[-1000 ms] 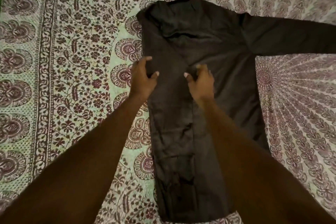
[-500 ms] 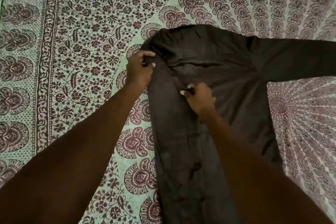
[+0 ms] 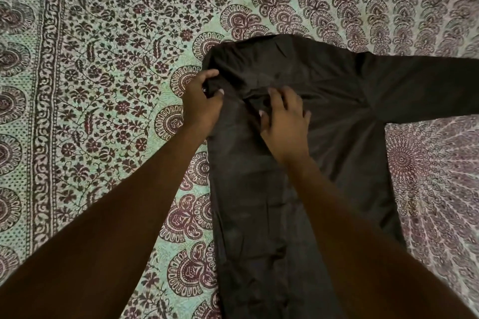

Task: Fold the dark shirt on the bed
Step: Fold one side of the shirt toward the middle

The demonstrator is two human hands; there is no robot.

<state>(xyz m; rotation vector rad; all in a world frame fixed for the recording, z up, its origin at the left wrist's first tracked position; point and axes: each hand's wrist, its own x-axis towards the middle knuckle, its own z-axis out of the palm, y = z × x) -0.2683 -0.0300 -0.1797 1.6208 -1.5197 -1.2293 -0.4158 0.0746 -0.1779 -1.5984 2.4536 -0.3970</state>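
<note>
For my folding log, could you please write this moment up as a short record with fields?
surface: patterned bedspread
garment: dark shirt, lying flat
left side of shirt: folded in over the body
right sleeve: spread out to the right
left hand: gripping the shirt's upper left edge
right hand: fingers spread, resting on the fabric below the collar
</note>
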